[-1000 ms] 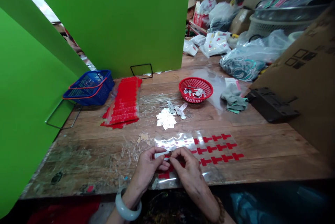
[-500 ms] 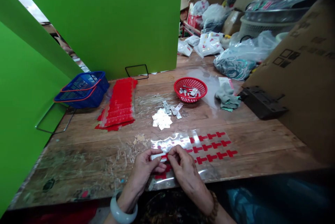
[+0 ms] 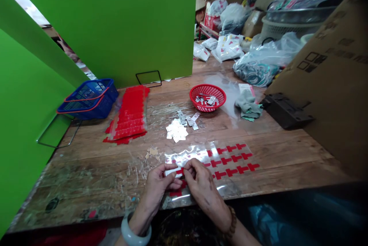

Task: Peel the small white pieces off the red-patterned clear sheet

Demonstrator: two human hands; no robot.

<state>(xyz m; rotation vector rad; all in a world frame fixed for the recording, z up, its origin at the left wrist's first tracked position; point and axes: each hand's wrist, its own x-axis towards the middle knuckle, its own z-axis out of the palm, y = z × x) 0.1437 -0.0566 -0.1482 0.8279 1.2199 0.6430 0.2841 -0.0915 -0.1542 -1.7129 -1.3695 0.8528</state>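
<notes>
My left hand [image 3: 157, 185] pinches a small white flat piece [image 3: 171, 172] between thumb and fingers. At that piece's right end, my right hand [image 3: 201, 181] pinches a red sticker [image 3: 180, 172], which lies against the white piece. Both hands are over a clear plastic sheet [image 3: 198, 154] carrying rows of red T-shaped stickers [image 3: 236, 158]. Beyond the sheet lies a pile of white flat pieces [image 3: 176, 130], with a few grey metal plates [image 3: 189, 120] beside it. My fingers partly hide the piece and the sticker.
A red basket [image 3: 207, 97] holds small metal parts. On the left are stacked red sticker sheets [image 3: 130, 113] and a blue basket [image 3: 87, 100]. A grey cloth [image 3: 248, 105] and a dark metal block [image 3: 289, 111] lie right, by a cardboard box [image 3: 330, 69]. Green panels [image 3: 120, 20] stand behind.
The view has shifted slightly. Both hands stay close together, and the red sticker now sits a little further over the white piece.
</notes>
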